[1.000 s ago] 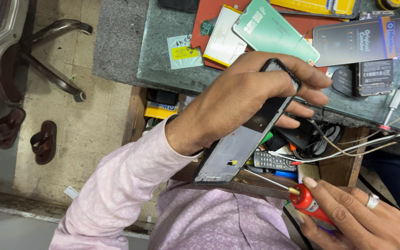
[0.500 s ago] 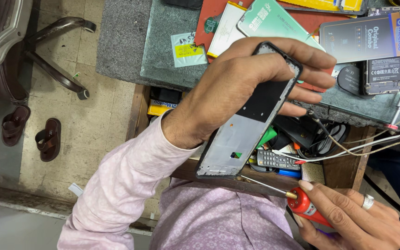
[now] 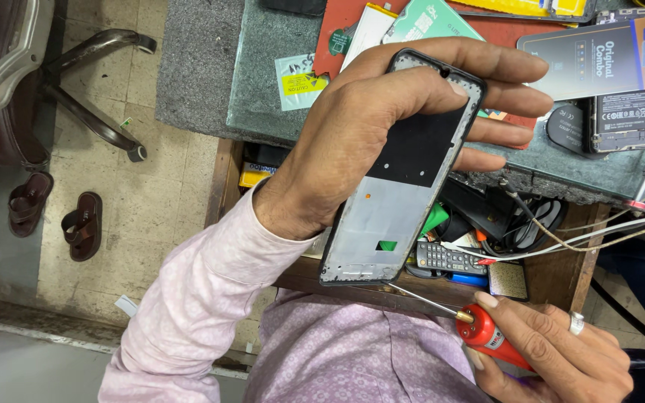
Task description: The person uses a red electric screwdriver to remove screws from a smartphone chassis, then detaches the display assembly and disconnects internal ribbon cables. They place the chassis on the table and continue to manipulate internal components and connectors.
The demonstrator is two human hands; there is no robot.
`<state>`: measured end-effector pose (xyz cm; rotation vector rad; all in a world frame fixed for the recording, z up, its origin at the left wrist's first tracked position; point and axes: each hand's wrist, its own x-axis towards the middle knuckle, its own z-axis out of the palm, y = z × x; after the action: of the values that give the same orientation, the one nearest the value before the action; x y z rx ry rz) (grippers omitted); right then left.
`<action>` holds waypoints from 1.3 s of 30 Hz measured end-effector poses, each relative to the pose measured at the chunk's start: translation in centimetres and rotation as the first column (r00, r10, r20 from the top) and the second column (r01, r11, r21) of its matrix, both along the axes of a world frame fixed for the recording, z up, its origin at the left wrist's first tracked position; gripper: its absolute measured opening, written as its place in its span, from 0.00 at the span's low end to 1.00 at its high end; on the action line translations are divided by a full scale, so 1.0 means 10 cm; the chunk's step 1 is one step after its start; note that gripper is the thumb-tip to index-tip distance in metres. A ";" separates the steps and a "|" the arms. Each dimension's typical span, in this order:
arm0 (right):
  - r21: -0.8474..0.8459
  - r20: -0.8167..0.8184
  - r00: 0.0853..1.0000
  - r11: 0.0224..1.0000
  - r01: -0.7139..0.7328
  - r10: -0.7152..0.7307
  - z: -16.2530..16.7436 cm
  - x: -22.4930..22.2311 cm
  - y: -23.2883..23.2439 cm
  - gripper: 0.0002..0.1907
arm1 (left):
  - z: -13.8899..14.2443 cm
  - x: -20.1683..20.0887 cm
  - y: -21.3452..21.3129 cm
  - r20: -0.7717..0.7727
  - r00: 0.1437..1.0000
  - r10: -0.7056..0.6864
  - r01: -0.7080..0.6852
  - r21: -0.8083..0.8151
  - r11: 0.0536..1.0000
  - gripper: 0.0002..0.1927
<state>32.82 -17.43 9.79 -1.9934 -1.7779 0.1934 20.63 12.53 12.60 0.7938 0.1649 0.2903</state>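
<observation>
Nearest the camera, at the lower right, the right hand (image 3: 561,358) is seen closed around the red handle of a screwdriver (image 3: 487,336), a ring being worn on one finger; the thin metal shaft is pointed up and left so that its tip lies at the bottom edge of the phone frame (image 3: 401,175). Compared with half a second ago, the frame has been raised slightly and turned more squarely toward the camera, and the screwdriver tip has been brought closer to its lower edge. The left hand (image 3: 382,127), reaching out of a pale pink sleeve (image 3: 210,291), is wrapped around the frame from behind, with the thumb laid across its face near the top and the fingers spread out past its right side. The frame is held in the air above the lap, tilted, its upper half dark and its lower half grey metal with a small opening. Just beyond it, an open wooden drawer (image 3: 546,280) is filled with a small keypad device, cables, a green piece and other small parts. Farther off, the table (image 3: 263,104) carries a red mat (image 3: 337,30), a green card, a boxed product and a black battery. On the floor to the left, a pair of brown sandals (image 3: 57,216) lies beside a chair base (image 3: 98,82).
</observation>
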 end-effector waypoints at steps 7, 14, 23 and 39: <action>-0.027 -0.069 0.996 0.998 0.059 -0.060 0.01 -0.06 0.04 0.26 | -0.02 -0.02 0.00 0.044 0.999 -0.009 0.010 -0.027 1.000 0.27; -0.016 -0.099 0.994 0.999 0.035 -0.037 -0.01 -0.08 0.07 0.27 | -0.04 -0.01 0.00 0.101 0.995 -0.010 0.016 -0.053 0.998 0.25; -0.022 -0.091 0.995 0.999 0.039 -0.041 0.01 -0.12 0.11 0.29 | -0.02 -0.03 -0.02 0.121 0.992 0.024 -0.021 -0.027 0.999 0.24; 0.002 -0.046 0.985 0.986 0.165 -0.165 0.07 -0.05 0.11 0.26 | 0.07 -0.11 -0.03 0.134 0.948 0.288 -0.276 -0.102 0.956 0.25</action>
<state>32.32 -16.33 10.51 -2.1026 -1.5743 0.1785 19.50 12.27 13.34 0.6631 0.1497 0.6086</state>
